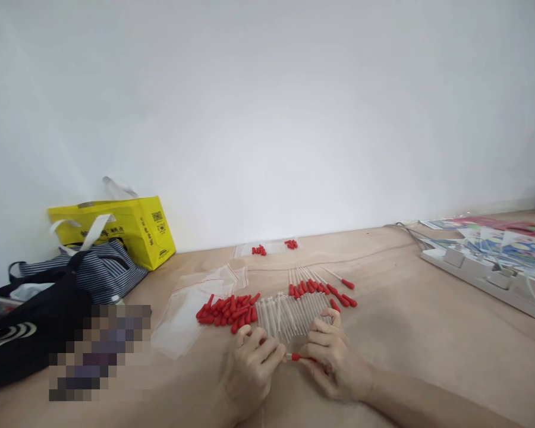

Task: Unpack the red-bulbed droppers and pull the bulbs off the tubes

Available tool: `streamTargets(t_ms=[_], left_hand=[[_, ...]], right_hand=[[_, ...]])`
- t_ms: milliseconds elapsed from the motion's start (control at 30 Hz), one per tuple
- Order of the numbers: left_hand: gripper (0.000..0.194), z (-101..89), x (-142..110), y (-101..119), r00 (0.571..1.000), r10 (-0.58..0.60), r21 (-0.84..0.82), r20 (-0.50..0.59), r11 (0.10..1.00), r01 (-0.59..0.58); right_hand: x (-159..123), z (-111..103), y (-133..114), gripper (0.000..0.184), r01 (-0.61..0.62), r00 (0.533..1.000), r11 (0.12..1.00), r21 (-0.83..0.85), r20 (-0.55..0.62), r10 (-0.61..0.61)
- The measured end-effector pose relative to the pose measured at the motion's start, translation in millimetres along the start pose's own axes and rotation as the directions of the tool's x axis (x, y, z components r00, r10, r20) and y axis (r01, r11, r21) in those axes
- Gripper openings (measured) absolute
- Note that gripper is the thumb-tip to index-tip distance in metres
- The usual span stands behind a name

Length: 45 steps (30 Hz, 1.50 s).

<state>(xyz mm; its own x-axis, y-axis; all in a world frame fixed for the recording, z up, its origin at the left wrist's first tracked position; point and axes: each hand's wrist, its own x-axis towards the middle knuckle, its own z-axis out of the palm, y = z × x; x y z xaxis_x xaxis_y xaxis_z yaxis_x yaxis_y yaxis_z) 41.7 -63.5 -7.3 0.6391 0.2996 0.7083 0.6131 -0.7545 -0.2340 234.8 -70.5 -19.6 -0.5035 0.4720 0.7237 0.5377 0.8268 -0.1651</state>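
Note:
My left hand is closed around a clear dropper tube, most of it hidden by the fingers. Facing it, my right hand pinches a red rubber bulb, which meets the tube's end between the two hands. Just beyond the hands lies a row of clear dropper tubes. A heap of loose red bulbs borders that row on the left. Behind the row and to its right, several droppers with red bulbs fitted lie fanned out.
Clear zip bags lie flat on the left, and another bag with red bulbs rests near the wall. A yellow bag, a striped bag and a black bag stand far left. A white power strip with cables lies right.

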Motion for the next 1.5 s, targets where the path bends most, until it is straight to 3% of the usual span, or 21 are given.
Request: streamTargets(t_ms=[200,333,433,533,633,700,767,867,1000,1100,1233,1367,1500], left_hand=[[0.025,-5.6,0.8,-4.7,0.996,-0.067,-0.004,-0.051,0.998,0.067],[0.022,-15.3,4.6,-16.8,0.964,-0.252,-0.06,-0.084,0.967,0.247],[0.02,-15.9,14.3,-20.7,0.923,-0.381,-0.231,-0.042,0.903,0.363],[0.019,-9.4,31.9,-21.8,0.815,-0.56,-0.358,0.149,0.738,0.573],[0.017,3.0,55.4,-24.8,0.63,-0.627,-0.361,0.458,0.516,0.777],[0.016,14.0,71.1,-27.7,0.524,-0.602,-0.29,0.602,0.446,0.847],[0.015,25.9,84.6,-30.3,0.469,-0.582,-0.23,0.664,0.438,0.869],[0.017,42.0,99.3,-32.1,0.417,-0.575,-0.13,0.704,0.473,0.872],[0.014,55.2,111.2,-30.1,0.354,-0.608,0.033,0.711,0.531,0.847],[0.009,58.9,116.1,-26.8,0.338,-0.632,0.116,0.698,0.565,0.817],[0.011,59.2,117.1,-23.9,0.353,-0.646,0.175,0.677,0.606,0.776],[0.012,58.5,115.4,-23.3,0.417,-0.636,0.173,0.649,0.658,0.733],[0.01,50.5,109.8,-22.2,0.52,-0.638,0.15,0.568,0.702,0.696]], right_hand=[[1.3,-10.1,7.7,0.015,-0.013,0.999,0.997,-0.08,-0.039,0.01],[-0.8,-24.8,41.9,0.02,-0.296,0.951,0.931,-0.213,-0.159,0.266],[-1.7,-31.8,67.1,0.023,-0.549,0.836,0.779,-0.302,-0.213,0.506],[-2.6,-32.5,79.8,0.024,-0.685,0.716,0.622,-0.38,-0.192,0.671],[-2.9,-31.3,83.8,0.025,-0.722,0.65,0.555,-0.412,-0.133,0.748],[-2.2,-31.8,86.8,0.03,-0.742,0.626,0.535,-0.405,-0.132,0.768],[-1.3,-33.5,92.1,0.033,-0.772,0.598,0.505,-0.386,-0.17,0.783],[-1.1,-36.3,103.3,0.032,-0.832,0.519,0.428,-0.352,-0.226,0.824],[-2.8,-35.4,117.5,0.032,-0.893,0.404,0.343,-0.29,-0.181,0.897],[-3.4,-32.5,125.0,0.03,-0.916,0.346,0.307,-0.258,-0.123,0.93],[-3.5,-30.2,130.9,0.029,-0.932,0.302,0.276,-0.233,-0.084,0.95],[-2.8,-31.0,131.9,0.029,-0.94,0.282,0.257,-0.223,-0.086,0.956],[1.3,-33.2,126.3,0.029,-0.947,0.281,0.252,-0.199,-0.136,0.95]])
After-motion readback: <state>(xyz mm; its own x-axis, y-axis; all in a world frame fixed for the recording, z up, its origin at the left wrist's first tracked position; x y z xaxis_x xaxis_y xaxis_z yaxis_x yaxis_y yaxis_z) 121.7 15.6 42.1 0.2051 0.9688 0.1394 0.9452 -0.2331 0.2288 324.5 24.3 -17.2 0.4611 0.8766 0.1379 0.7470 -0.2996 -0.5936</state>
